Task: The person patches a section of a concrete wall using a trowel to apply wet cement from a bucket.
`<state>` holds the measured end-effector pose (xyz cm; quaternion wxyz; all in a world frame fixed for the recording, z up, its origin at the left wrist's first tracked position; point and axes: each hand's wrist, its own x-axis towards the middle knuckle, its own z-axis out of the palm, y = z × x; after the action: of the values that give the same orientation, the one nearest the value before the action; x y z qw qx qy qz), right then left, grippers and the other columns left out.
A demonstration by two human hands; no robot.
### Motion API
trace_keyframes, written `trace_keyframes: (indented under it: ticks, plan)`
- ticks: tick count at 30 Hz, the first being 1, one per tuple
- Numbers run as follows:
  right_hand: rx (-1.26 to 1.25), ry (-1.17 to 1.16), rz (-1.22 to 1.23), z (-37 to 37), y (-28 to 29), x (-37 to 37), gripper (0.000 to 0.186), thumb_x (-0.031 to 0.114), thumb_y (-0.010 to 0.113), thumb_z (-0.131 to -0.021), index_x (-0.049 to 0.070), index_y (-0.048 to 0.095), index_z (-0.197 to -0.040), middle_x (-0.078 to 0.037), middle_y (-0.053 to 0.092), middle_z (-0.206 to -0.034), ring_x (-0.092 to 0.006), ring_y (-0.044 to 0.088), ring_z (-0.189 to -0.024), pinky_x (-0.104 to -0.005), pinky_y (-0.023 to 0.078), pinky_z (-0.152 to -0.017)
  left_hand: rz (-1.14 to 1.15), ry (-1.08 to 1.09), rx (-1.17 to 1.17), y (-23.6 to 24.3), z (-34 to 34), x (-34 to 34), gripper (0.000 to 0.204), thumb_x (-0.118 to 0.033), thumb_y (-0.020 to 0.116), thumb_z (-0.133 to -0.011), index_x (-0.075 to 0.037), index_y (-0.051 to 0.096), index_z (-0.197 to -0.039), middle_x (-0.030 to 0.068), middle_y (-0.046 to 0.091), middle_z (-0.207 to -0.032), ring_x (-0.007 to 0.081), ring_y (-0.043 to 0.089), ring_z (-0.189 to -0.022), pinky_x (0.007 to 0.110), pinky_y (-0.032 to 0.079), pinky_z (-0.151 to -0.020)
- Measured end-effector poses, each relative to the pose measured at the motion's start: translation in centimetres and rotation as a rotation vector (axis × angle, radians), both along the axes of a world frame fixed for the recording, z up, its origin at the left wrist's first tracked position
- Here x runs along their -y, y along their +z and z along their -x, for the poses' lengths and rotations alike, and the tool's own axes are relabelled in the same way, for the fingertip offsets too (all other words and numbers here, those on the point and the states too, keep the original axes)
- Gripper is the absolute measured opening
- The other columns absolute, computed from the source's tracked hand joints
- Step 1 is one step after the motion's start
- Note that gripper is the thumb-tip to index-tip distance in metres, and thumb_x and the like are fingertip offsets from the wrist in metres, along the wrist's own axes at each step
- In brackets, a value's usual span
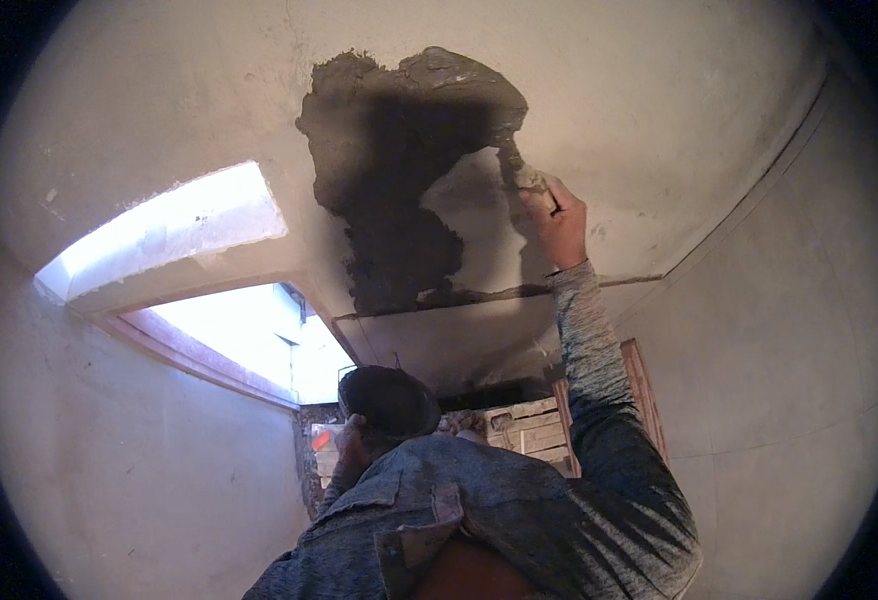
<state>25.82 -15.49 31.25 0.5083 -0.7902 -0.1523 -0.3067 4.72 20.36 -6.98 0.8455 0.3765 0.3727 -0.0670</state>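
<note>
My right hand is raised and closed round the handle of a trowel smeared with grey mortar. The blade shows only as a thin dark edge, and it meets the right side of a wet mortar patch on the pale plastered surface. This patch is dark and uneven, with a ragged outline and a tail that runs down toward a cracked seam. Lower and to the left, my left hand grips the rim of a round dark pan. Dark mortar seems to line the pan, though shadow hides how much.
A bright window opening with a deep pale reveal lies to the left. Plain walls curve along both sides. Below the seam, behind my shoulder, are wooden boards and a reddish-brown door frame.
</note>
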Motion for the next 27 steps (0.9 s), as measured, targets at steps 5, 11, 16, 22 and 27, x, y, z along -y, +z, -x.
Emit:
trace_keyframes:
  ticks: [5,11,16,22,27]
  plan:
    - [0.107,-0.087,0.009,-0.1,-1.5,2.8,0.028,0.025,0.064,-0.089,0.000,0.064,-0.102,0.001,0.059,-0.075,-0.0059,0.053,-0.064,-0.0230,0.044,-0.055,0.044,0.046,-0.042,0.9,0.6,0.2,0.020,-0.013,0.061,-0.076,-0.002,0.057,-0.092,0.0068,0.056,-0.076,0.0214,0.057,-0.065,0.035,0.050,-0.058]
    - [-0.089,0.017,-0.161,1.6,-3.2,1.4,0.024,0.020,0.062,-0.090,0.000,0.064,-0.103,-0.001,0.060,-0.072,-0.0064,0.050,-0.060,-0.0227,0.042,-0.053,-0.001,0.060,-0.043,5.3,1.0,1.1,0.024,-0.013,0.061,-0.075,-0.001,0.058,-0.095,0.0078,0.059,-0.080,0.0228,0.058,-0.070,0.037,0.051,-0.064]
    - [-0.155,0.250,-0.373,1.2,-4.9,-4.8,0.026,0.025,0.053,-0.096,0.001,0.061,-0.099,0.001,0.052,-0.062,-0.0070,0.048,-0.051,-0.0238,0.039,-0.045,-0.066,0.077,-0.031,8.6,1.5,2.1,0.025,-0.012,0.060,-0.075,-0.001,0.058,-0.097,0.0079,0.059,-0.082,0.0222,0.058,-0.075,0.038,0.050,-0.067]
    - [-0.216,0.256,-0.252,1.5,-3.2,-10.7,0.025,0.027,0.055,-0.094,0.003,0.060,-0.094,0.000,0.052,-0.061,-0.0060,0.047,-0.050,-0.0242,0.040,-0.046,-0.062,0.067,-0.073,6.2,1.2,1.8,0.025,-0.013,0.062,-0.074,-0.001,0.060,-0.096,0.0073,0.059,-0.087,0.0211,0.057,-0.080,0.035,0.048,-0.070]
    - [-0.094,0.165,0.063,0.0,-6.5,-10.6,0.026,0.027,0.059,-0.090,0.002,0.060,-0.096,-0.006,0.059,-0.065,-0.0151,0.056,-0.054,-0.0299,0.045,-0.050,-0.044,0.002,0.070,0.1,1.0,0.4,0.029,-0.017,0.064,-0.073,-0.002,0.061,-0.097,0.0070,0.059,-0.087,0.0203,0.056,-0.082,0.034,0.047,-0.073]
